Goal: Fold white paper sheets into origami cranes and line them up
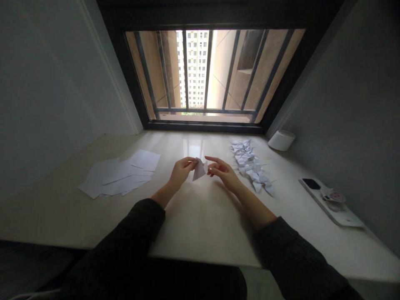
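A small folded piece of white paper (pixel 199 171) is held up over the middle of the pale counter (pixel 200 225). My left hand (pixel 183 170) pinches its upper left edge between thumb and fingers. At the paper's right side is my right hand (pixel 222 171), its index finger stretched out and apart from the curled thumb and other fingers. The thumb side comes close to the paper's right edge; whether it touches I cannot tell. Right of that hand lies a cluster of folded white paper cranes (pixel 251 164). Loose white paper sheets (pixel 125 173) overlap to the left.
At the far right lies a white phone (pixel 331 204) with a round grip on its back. A white cylindrical object (pixel 281 140) stands by the right wall. Behind the counter is a dark-framed window (pixel 203 127) with bars outside; walls close in both sides.
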The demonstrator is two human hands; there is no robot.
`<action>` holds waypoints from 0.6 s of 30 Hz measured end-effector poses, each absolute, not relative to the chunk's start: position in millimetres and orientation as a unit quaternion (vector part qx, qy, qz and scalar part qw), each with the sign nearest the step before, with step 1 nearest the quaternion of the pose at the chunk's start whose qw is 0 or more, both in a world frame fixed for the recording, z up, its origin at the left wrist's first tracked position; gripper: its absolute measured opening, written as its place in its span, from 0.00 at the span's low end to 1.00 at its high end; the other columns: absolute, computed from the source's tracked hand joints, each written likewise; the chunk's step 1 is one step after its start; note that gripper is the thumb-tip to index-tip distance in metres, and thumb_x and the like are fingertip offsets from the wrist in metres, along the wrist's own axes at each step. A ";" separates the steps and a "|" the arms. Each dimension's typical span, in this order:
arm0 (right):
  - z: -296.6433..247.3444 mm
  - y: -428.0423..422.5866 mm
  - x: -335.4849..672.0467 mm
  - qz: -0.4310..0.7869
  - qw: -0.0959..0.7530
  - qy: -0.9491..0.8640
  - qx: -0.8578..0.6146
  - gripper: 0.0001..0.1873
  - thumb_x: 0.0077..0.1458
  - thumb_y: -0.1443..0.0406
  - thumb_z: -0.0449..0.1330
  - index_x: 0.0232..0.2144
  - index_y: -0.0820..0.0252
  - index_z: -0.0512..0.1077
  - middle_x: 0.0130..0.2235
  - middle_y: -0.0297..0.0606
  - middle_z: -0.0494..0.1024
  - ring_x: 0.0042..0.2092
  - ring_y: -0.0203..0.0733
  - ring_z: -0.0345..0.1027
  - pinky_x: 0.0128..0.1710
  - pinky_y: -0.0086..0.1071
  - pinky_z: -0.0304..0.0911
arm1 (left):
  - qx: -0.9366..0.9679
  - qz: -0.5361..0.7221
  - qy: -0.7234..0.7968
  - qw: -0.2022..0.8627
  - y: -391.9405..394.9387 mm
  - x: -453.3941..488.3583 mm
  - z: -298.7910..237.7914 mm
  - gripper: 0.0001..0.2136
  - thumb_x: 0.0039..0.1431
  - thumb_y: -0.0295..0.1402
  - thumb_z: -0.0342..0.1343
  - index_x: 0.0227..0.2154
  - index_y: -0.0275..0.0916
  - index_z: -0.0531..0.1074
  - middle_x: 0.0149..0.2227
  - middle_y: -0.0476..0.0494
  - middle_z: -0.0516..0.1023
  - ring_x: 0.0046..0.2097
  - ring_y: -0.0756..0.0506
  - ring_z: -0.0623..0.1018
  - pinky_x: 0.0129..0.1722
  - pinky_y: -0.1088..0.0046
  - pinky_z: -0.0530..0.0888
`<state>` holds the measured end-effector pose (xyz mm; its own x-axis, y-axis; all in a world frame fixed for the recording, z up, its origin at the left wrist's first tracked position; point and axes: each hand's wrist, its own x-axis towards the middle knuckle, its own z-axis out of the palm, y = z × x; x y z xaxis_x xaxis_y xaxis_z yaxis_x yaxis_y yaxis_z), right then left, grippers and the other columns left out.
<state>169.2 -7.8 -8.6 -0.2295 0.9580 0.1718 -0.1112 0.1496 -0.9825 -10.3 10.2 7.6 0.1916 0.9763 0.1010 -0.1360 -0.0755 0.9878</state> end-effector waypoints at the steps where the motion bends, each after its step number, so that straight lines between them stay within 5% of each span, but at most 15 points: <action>1: -10.6 -7.1 168.4 0.530 0.498 -0.577 -0.372 0.26 0.43 0.54 0.63 0.46 0.54 0.71 0.31 0.36 0.78 0.32 0.38 0.68 0.33 0.32 0.62 | 0.532 0.498 0.390 0.563 10.3 -10.2 6.6 0.17 0.41 0.46 0.63 0.28 0.36 0.74 0.30 0.42 0.79 0.34 0.44 0.77 0.39 0.66 0.70; 7: -20.9 0.1 167.3 0.511 0.540 -0.532 -0.406 0.14 0.42 0.54 0.64 0.27 0.58 0.75 0.24 0.36 0.77 0.26 0.35 0.65 0.29 0.31 0.60 | 0.505 0.509 0.420 0.557 18.6 -15.2 -2.1 0.16 0.41 0.44 0.63 0.29 0.37 0.76 0.30 0.44 0.78 0.32 0.47 0.75 0.35 0.71 0.69; 18: -26.4 12.1 180.3 0.552 0.620 -0.329 -0.450 0.15 0.38 0.57 0.67 0.26 0.59 0.71 0.22 0.34 0.77 0.21 0.32 0.65 0.23 0.27 0.58 | 0.435 0.569 0.521 0.464 27.2 -25.4 -0.6 0.16 0.39 0.46 0.62 0.25 0.38 0.74 0.25 0.47 0.72 0.25 0.52 0.69 0.24 0.76 0.62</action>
<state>180.3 12.1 -26.4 0.1752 0.9805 -0.0888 -0.3886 -0.0140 -0.9213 -25.4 27.2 -0.6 -0.1911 0.9815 0.0130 -0.0746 -0.0277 0.9968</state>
